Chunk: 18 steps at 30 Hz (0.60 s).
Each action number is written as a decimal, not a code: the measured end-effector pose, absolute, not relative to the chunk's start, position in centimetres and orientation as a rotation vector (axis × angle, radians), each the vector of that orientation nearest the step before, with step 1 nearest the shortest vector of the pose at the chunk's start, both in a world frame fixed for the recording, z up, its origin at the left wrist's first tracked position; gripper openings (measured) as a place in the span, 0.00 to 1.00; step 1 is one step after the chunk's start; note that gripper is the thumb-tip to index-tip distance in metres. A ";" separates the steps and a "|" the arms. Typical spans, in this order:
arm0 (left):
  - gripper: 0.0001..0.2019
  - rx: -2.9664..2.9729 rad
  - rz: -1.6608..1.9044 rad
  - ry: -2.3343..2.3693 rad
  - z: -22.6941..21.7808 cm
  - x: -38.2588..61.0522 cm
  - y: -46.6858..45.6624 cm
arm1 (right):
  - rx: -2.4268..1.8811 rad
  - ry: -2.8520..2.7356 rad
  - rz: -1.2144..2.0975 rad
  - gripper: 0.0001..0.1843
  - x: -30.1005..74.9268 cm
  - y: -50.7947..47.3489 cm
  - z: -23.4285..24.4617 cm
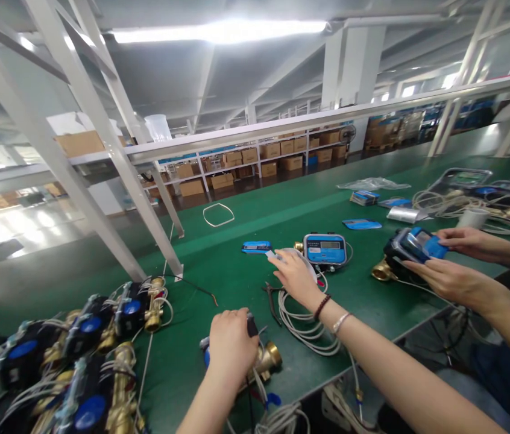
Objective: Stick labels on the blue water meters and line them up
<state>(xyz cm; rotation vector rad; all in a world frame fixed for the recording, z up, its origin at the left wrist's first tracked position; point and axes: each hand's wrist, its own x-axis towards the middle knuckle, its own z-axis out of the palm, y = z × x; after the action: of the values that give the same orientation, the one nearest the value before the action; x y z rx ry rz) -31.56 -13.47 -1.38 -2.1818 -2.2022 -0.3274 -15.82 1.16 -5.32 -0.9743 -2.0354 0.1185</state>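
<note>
— While the left hand [231,346] was down near the front edge of the green tabletop [237,277], what did it have?

— Its fingers were clenched around a brass-bodied meter [264,358], with a dark knob sticking up just past the knuckles and a brass end showing to the right of the fist. White wires trailed from it over the edge.

— And the right hand [293,274]?

— It was stretched further out, palm down, its fingers resting on a small white piece [275,255] atop a coil of white cable [302,322]. Whether they were pinching it or only pressing on it, I could not tell. A beaded bracelet and a thin band sat on that wrist.

— What lay near it?

— A blue-faced display unit [325,249] stood just beside the fingertips, a blue label [256,246] lay to the left of them, and dark pliers [272,300] lay between the two hands.

— Anyone else there?

— At the right, another person's two hands [451,265] gripped a black and blue meter [411,250] with a brass fitting. At the lower left, rows of assembled meters [78,355] with blue caps and brass bodies crowded the tabletop. Cardboard boxes [259,160] filled shelves in the background.
</note>
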 end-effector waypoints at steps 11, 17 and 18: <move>0.21 -1.891 -1.325 -1.996 -3.3 -34.8 -20.7 | -0.860 -1.476 0.922 0.13 -16.1 -9.1 -4.6; 0.22 -1.772 -1.461 -2.114 -3.8 -35.4 -22.0 | -0.738 -1.305 1.330 0.25 -17.7 -11.5 -1.5; 0.22 -1.770 -1.477 -2.127 -3.7 -35.4 -22.0 | -0.722 -1.315 1.368 0.28 -18.1 -11.7 -1.1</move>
<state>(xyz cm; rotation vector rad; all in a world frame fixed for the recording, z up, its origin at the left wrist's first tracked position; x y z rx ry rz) -35.43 -22.04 -3.74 -1.7698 -2.1266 -1.4772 -18.13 -11.66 -1.11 -0.7224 -1.3149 1.3684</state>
